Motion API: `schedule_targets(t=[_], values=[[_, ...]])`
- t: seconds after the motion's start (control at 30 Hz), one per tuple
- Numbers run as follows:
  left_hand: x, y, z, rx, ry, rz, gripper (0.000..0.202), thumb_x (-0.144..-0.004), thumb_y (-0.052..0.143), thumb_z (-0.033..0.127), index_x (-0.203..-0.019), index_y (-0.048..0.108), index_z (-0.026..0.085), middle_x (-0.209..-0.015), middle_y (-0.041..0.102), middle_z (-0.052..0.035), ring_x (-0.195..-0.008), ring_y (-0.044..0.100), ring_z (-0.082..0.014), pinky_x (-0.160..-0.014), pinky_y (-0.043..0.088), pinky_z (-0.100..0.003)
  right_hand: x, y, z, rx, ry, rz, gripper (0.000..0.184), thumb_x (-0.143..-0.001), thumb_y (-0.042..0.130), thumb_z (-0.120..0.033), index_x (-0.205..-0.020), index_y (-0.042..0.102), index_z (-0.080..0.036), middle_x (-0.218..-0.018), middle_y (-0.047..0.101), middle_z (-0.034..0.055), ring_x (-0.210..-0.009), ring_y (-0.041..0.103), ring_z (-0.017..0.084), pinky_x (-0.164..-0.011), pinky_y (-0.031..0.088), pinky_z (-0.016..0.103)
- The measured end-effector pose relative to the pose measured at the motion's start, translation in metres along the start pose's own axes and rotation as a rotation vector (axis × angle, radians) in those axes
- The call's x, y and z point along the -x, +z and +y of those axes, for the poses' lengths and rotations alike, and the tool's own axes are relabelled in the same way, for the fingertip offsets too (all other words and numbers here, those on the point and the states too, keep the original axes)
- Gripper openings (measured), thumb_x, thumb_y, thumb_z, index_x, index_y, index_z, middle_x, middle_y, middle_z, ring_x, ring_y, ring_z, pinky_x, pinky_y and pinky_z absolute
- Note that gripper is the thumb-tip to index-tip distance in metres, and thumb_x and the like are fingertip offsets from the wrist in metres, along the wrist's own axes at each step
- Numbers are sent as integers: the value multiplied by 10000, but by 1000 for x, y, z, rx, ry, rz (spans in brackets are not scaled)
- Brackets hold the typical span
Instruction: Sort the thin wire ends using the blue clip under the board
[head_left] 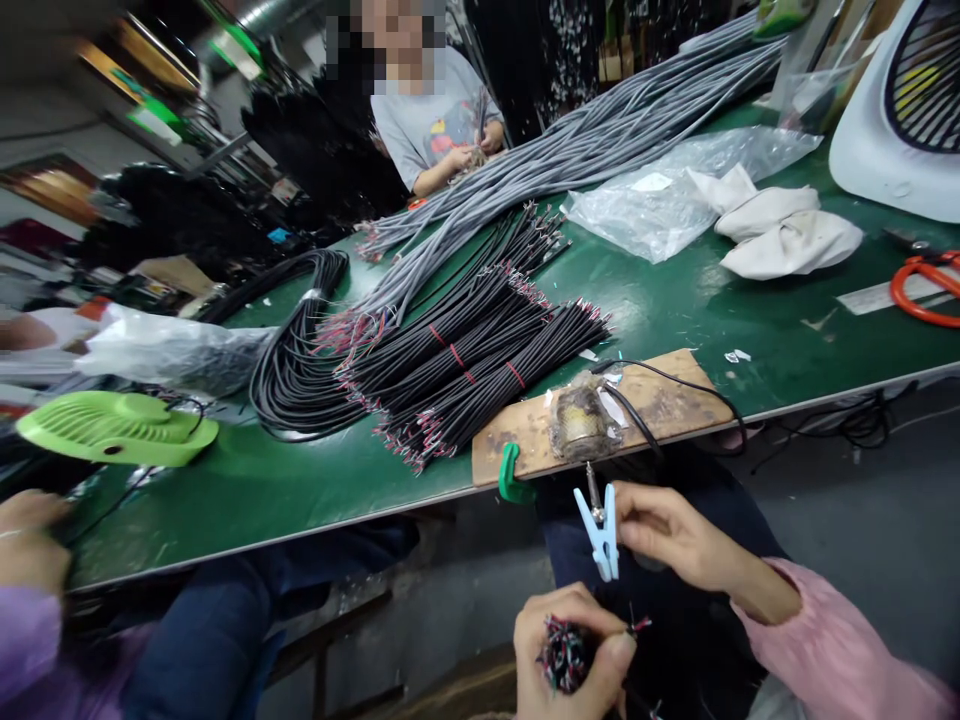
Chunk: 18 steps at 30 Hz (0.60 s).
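My left hand (559, 665), at the bottom of the head view, is closed round a bundle of black cables (564, 655) with stripped red, white and green wire ends. Its thumb and forefinger pinch one cable end (640, 624) apart from the others. Above it, my right hand (679, 530) has its fingers curled against a light blue clothespin (604, 550). A pointed metal tip (592, 482) shows just above the clothespin. Past that, a grimy cylindrical device (581, 420) with a black cord sits on a wooden board (517, 430) at the table edge.
A green clamp (511, 475) grips the board. Tied black cable bundles (457, 365) and long grey cables (570, 150) lie on the green table (300, 510). Orange-handled scissors (922, 285) and a white fan (892, 150) are right. A green fan (116, 428) and co-workers are around.
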<state>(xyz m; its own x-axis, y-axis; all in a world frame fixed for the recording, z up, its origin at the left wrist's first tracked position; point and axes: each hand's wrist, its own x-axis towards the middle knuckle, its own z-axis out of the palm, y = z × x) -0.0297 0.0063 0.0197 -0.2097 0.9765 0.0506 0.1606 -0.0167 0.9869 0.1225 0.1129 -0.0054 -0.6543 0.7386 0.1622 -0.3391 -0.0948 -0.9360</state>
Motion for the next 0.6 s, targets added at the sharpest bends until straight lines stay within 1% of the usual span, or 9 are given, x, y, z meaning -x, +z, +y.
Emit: schedule_targets(t=[0.07,0.1,0.13,0.17,0.23,0.3,0.4,0.5,0.6], values=[[-4,-1,5,-11,65,21,147,-731,768,311,-620,740,218,-482,625,7,-463,545,-136,-546,392,-261,-8,6,3,-194,54,49,434,-955,491,-532,-967,694,-148,-825,572,35,-723,511,143,-686,402,269],[-6,-1,7,-9,84,38,143,-729,767,312,-622,742,221,-475,621,9,-451,536,-132,-521,381,-254,-12,11,4,-300,84,27,479,-948,475,-566,-1035,693,-149,-848,602,50,-740,527,144,-695,409,263],[-8,0,8,-6,93,59,146,-729,766,317,-621,740,223,-463,610,13,-439,526,-128,-503,374,-248,-16,17,5,-410,112,6,499,-932,496,-581,-1100,682,-150,-896,629,68,-756,545,142,-701,419,255],[-10,0,9,-4,90,80,157,-732,762,327,-617,737,223,-451,594,16,-434,520,-128,-495,376,-246,-19,22,5,-522,116,7,534,-896,535,-611,-1107,688,-145,-906,643,78,-736,553,135,-674,427,240],[-13,2,10,8,55,119,190,-743,753,354,-613,731,218,-442,564,18,-442,520,-136,-496,401,-247,-23,30,5,-643,126,63,490,-849,631,-584,-991,726,-126,-853,648,73,-715,572,125,-649,442,213],[-14,3,9,33,-14,131,227,-742,754,380,-602,727,204,-455,555,10,-451,526,-140,-480,421,-243,-26,33,4,-689,128,118,438,-822,691,-542,-862,734,-108,-762,631,55,-657,566,108,-590,440,184],[-14,6,9,116,-126,131,258,-713,782,395,-586,714,182,-467,554,10,-422,516,-119,-395,399,-198,-27,33,4,-707,133,128,437,-813,708,-530,-787,715,-93,-679,608,41,-576,526,92,-509,413,167],[-13,9,11,225,-249,184,248,-676,821,365,-601,694,166,-461,550,31,-353,500,-85,-335,381,-153,-26,32,6,-726,132,94,475,-799,704,-561,-795,711,-87,-682,618,49,-567,527,101,-509,415,188],[-12,10,14,273,-290,209,258,-653,840,348,-600,675,157,-473,559,34,-333,506,-76,-345,413,-150,-22,29,15,-756,187,59,553,-806,644,-634,-864,715,-89,-719,640,69,-606,557,126,-548,425,222]])
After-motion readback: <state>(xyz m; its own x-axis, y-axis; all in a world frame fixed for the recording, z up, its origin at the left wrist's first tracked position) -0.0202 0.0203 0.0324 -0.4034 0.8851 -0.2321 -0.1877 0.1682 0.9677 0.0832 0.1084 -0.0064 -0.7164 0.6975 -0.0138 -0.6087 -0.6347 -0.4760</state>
